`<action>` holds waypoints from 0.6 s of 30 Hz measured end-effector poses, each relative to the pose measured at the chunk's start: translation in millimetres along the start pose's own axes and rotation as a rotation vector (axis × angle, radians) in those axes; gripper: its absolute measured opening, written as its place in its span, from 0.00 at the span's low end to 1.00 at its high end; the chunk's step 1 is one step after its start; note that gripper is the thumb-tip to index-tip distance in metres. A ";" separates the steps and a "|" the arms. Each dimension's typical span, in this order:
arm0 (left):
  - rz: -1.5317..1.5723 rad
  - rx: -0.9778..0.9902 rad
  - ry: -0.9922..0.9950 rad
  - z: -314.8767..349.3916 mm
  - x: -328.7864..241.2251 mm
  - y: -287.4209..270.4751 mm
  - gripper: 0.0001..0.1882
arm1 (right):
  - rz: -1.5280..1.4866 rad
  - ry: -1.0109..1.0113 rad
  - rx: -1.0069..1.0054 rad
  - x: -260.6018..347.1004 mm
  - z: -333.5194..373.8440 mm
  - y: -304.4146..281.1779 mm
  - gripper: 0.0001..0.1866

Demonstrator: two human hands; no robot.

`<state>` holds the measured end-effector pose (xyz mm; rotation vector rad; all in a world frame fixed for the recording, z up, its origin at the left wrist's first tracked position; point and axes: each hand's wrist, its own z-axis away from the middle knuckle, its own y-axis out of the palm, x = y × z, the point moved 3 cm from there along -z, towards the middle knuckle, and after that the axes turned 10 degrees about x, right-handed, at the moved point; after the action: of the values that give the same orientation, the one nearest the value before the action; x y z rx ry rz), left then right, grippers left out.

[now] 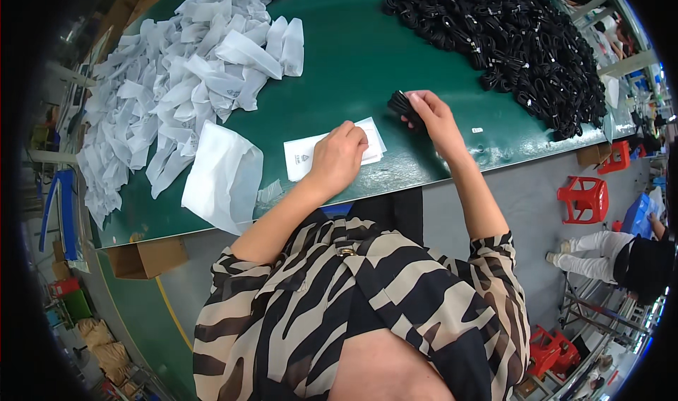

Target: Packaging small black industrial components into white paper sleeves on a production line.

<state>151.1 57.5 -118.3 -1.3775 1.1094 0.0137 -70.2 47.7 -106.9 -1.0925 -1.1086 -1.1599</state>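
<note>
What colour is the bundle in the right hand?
The bundle in the right hand is black; the head view shows it best.

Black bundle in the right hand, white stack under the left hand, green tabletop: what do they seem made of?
Black bundle: probably plastic- or rubber-coated cord, judging by its dark, gathered strands; finish unclear.
White stack: thin, matte sheets, perhaps plastic film or paper, as one edge looks translucent.
Green tabletop: smooth, perhaps vinyl or rubber covering, glossy where light glares near its front edge.

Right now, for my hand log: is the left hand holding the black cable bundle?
No, the right hand holds the black cable bundle; the left hand touches a white stack.
</note>
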 end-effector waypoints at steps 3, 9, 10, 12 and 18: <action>0.140 0.018 -0.068 -2.9 -1.2 -4.9 0.04 | -0.180 0.002 0.173 -4.6 19.4 9.3 0.17; 0.369 0.019 -0.147 -2.6 1.8 -9.8 0.03 | 0.499 -0.238 0.091 13.0 47.1 23.6 0.13; 0.408 0.014 -0.142 -2.4 3.1 -10.2 0.03 | 0.550 -0.255 0.139 24.4 49.3 26.7 0.12; 0.401 -0.003 -0.131 -3.0 2.6 -14.2 0.03 | 0.613 -0.267 0.185 24.1 48.5 28.1 0.12; 0.324 0.008 0.062 -9.1 -15.0 -25.8 0.03 | 0.328 -0.015 0.257 1.4 43.2 23.0 0.14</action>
<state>152.9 52.1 -87.6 -1.1846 1.3731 0.2020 -50.4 92.2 -101.5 -1.0354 -1.0127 -0.7308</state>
